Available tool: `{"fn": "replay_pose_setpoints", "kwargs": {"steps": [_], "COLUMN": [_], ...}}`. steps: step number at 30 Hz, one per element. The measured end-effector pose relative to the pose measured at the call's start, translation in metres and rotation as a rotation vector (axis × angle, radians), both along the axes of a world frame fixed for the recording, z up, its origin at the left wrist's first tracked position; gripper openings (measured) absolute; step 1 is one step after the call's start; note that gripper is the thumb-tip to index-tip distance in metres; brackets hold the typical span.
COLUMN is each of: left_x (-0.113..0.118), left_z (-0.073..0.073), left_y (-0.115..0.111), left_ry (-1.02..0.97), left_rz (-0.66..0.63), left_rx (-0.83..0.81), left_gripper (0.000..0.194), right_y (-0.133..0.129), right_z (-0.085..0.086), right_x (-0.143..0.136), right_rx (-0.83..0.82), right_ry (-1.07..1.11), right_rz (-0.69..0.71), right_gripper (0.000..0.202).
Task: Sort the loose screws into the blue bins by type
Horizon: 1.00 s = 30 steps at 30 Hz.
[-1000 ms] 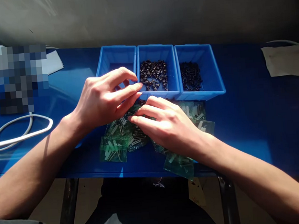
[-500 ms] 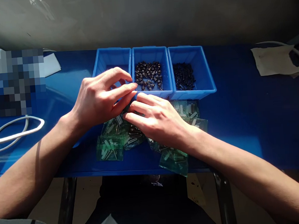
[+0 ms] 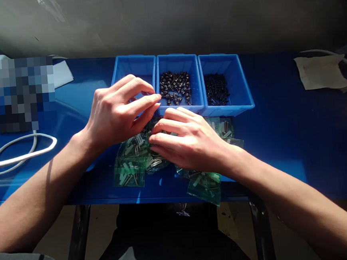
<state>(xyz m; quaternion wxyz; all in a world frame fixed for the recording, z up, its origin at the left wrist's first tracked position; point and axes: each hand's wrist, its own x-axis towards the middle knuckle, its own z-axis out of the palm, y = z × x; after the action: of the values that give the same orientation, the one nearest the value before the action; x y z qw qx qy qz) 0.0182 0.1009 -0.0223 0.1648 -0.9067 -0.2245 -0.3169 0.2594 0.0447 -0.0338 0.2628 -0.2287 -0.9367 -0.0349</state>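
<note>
My left hand (image 3: 122, 108) is at the front of the left blue bin (image 3: 135, 61), thumb and index finger pinched together; anything between the fingertips is too small to make out. Just right of it and lower, my right hand (image 3: 186, 139) has its fingers curled over green plastic bags (image 3: 129, 172), and what its fingertips hold is hidden. White and metal pieces show inside the bags. Dark screws (image 3: 174, 84) lie in the middle bin, and thin black screws (image 3: 216, 88) fill part of the right bin (image 3: 241, 80).
A white cable (image 3: 22, 159) loops on the blue table (image 3: 282, 137) at the left, below a blurred-out item. White paper (image 3: 62, 74) lies behind it. Brownish paper (image 3: 322, 71) rests at the far right, near another cable.
My right hand has moved slightly right and down, away from my left fingertips. My left hand keeps nearly the same pinch. The whole view has shifted a little.
</note>
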Motion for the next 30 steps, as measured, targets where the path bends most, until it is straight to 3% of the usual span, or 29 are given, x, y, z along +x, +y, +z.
{"fn": "replay_pose_setpoints", "kwargs": {"steps": [4, 16, 22, 25, 27, 30], "left_x": [0.000, 0.002, -0.002, -0.004, -0.005, -0.005], "left_z": [0.000, 0.001, -0.002, -0.003, -0.003, -0.004], "left_y": [0.000, -0.002, -0.001, 0.000, 0.000, 0.000], "left_ry": [0.008, 0.020, 0.046, 0.069, 0.067, 0.066], "left_rz": [0.003, -0.008, 0.034, 0.045, 0.036, 0.034], "left_rx": [0.008, 0.009, -0.024, -0.086, -0.110, -0.110], "left_gripper": [0.013, 0.011, 0.017, 0.022, 0.023, 0.023], "right_y": [0.000, -0.004, -0.003, 0.006, 0.016, 0.029], "right_z": [0.001, -0.004, 0.014, 0.028, 0.033, 0.031], "right_x": [0.007, 0.000, 0.014, 0.032, 0.045, 0.058], "right_rx": [-0.102, -0.026, -0.189, -0.126, -0.022, 0.058], "right_ry": [-0.011, -0.055, 0.294, 0.472, 0.534, 0.632], "right_rz": [0.118, 0.016, 0.043, -0.128, -0.359, -0.434], "right_gripper": [0.021, 0.024, 0.020, 0.017, 0.013, 0.018]}}
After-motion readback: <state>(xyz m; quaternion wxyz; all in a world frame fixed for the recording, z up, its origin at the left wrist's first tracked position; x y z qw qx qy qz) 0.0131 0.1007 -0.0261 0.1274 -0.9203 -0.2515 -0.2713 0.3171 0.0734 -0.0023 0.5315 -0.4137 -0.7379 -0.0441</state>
